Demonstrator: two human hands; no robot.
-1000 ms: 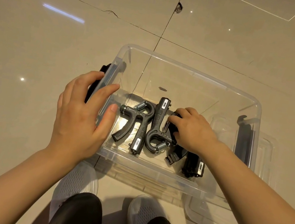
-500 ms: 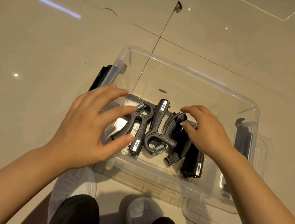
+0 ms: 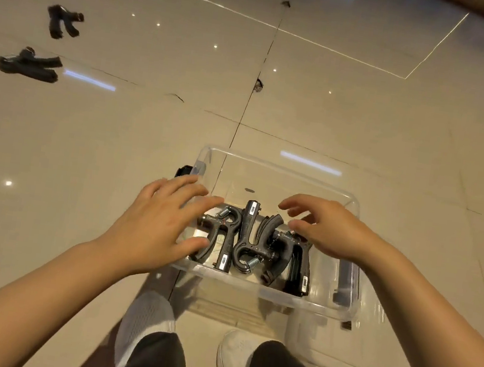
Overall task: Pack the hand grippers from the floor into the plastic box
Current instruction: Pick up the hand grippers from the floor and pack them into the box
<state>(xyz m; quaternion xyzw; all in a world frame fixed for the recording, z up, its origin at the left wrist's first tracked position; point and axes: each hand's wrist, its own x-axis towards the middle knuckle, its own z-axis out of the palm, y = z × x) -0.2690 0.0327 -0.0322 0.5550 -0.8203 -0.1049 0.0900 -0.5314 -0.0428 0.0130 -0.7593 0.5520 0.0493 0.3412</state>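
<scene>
Currently, two black hand grippers are seen lying on the tiled floor [image 3: 149, 126] at far left, well apart from the box: the nearer floor gripper [image 3: 29, 64] with its handles pointing right, and the farther floor gripper [image 3: 63, 20] beyond it; both are blurred, so finer detail cannot be read.

The left hand [image 3: 160, 227] is held over the left rim of the clear plastic box [image 3: 282, 173], fingers spread wide and nothing grasped; whether the thumb touches the box wall cannot be told. A black latch [image 3: 182, 172] is noted on the box's left side, just beyond the fingertips.

Inside the box, along its near wall, several packed hand grippers are recorded side by side: the left packed gripper [image 3: 221, 236] with its spring at top, then the middle packed gripper [image 3: 249, 246] with a coil spring at its lower end, then a darker cluster of grippers [image 3: 295, 262] to the right, possibly two or three overlapped. The far half of the box floor is bare.

The right hand [image 3: 330, 230] is held above the right cluster, fingers loosely curled and parted, gripping nothing. A clear lid [image 3: 359, 355] is seen lying under the box's near right corner. White shoes [image 3: 146, 322] are visible just in front of the box.
</scene>
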